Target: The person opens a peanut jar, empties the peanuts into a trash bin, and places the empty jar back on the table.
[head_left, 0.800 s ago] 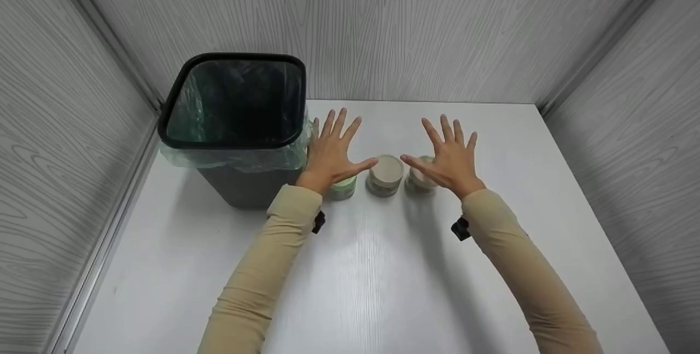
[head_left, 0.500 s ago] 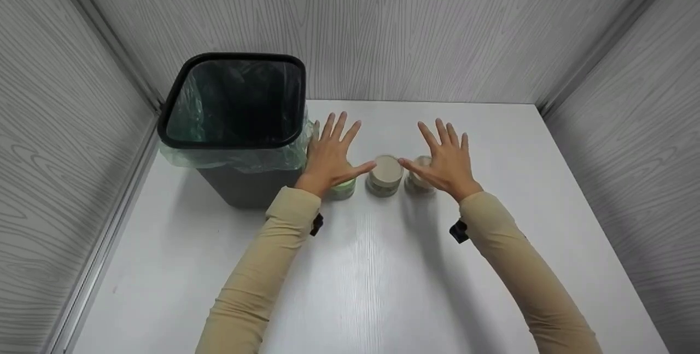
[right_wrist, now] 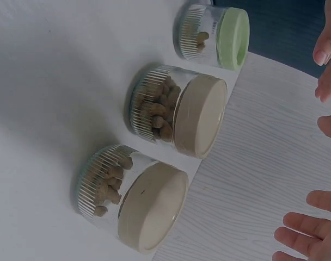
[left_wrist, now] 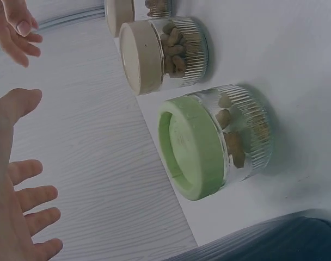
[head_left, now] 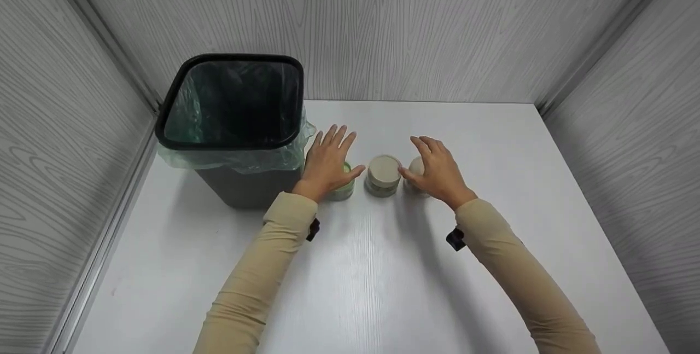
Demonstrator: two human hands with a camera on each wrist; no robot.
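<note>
Three small ribbed clear jars holding brown pieces stand in a row on the white table (head_left: 383, 266). The left jar (head_left: 344, 189) (left_wrist: 231, 144) has a green lid; the middle jar (head_left: 383, 174) (right_wrist: 176, 111) and the right jar (head_left: 415, 167) (right_wrist: 130, 196) have beige lids. My left hand (head_left: 328, 160) hovers over the green-lidded jar with straight fingers. My right hand (head_left: 436, 170) hovers over the right jar with loosely bent fingers and hides most of it. In both wrist views each hand stays apart from the jars and holds nothing.
A black waste bin (head_left: 235, 102) lined with a greenish plastic bag stands at the left, close beside my left hand. Grey wood-grain walls (head_left: 410, 31) close in the table on three sides. The table surface reaches towards me and to the right.
Both hands have sunk down and drawn back a little towards the jars. The fingers, spread wide before, are now closer together, and the right hand's have bent.
</note>
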